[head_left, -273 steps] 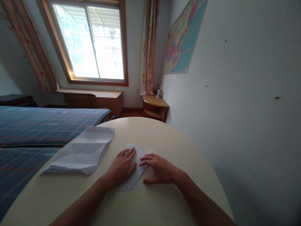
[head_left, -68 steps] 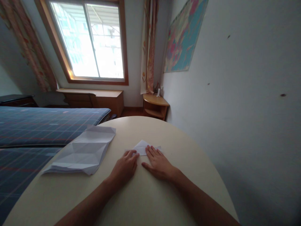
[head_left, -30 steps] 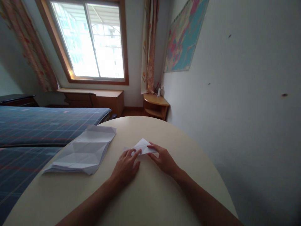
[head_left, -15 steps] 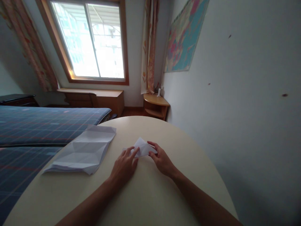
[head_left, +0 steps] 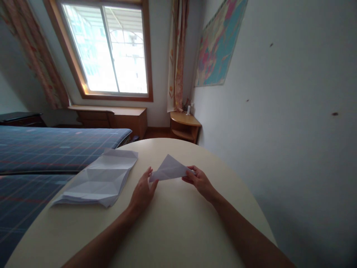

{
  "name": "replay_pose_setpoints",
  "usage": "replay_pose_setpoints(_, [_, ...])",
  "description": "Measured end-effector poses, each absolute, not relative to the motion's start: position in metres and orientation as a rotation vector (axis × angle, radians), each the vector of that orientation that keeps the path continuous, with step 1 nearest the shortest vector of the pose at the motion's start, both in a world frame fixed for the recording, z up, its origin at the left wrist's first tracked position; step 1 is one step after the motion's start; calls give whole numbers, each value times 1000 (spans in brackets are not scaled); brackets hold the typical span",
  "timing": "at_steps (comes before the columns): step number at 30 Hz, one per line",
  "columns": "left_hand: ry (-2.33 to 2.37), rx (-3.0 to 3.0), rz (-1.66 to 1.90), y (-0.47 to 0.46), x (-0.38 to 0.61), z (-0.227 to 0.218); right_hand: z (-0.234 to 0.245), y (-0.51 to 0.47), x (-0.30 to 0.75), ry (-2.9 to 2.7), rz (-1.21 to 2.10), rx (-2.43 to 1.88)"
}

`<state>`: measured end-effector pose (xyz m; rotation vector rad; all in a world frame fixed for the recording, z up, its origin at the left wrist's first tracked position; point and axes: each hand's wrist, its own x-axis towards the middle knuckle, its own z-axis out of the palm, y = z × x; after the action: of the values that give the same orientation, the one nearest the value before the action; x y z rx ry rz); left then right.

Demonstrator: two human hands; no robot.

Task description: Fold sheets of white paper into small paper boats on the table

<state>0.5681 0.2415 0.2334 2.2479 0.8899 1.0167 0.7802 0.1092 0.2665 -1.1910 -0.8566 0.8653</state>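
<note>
Plainly, paper-folding was in hand. The paper [head_left: 169, 172], already folded to a triangle, was held just above the table [head_left: 178, 230], near its middle, with its peak tipped up and away. Its left corner was pinched between the thumb and fingers of the left hand [head_left: 143, 191]. Its right end was gripped by the right hand [head_left: 199, 180], whose fingers were curled shut on it. Neither hand was laid flat on the table.

To the left, well apart, a larger creased sheet [head_left: 100, 178] was spread at the table's edge, beside the bed [head_left: 41, 149], and was touched by neither hand.

The work was judged to stand between creases, the piece being raised rather than pressed. For any further move, it was judged that both pinches would have to be kept light so that the thin paper was not crumpled. The edges would also have to be matched before any pressing.
</note>
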Motion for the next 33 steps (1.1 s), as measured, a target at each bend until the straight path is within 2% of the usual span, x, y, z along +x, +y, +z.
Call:
replay_pose_setpoints(14, [812, 2008, 1051, 238, 565, 253, 268, 109, 783, -873, 851, -1183])
replay_pose_setpoints(19, [740, 2125, 1106, 239, 562, 258, 271, 104, 793, -1152, 611, -1341])
replay_pose_setpoints(24, [499, 2448, 1032, 241, 557, 258, 272, 96, 806, -1548, 54, -1630])
replay_pose_setpoints(26, [433, 2569, 947, 242, 555, 257, 270, 96, 809, -1645, -72, -1719])
replay_pose_setpoints(33, [342, 2748, 744, 245, 553, 255, 266, 97, 812, -1760, -73, -1924])
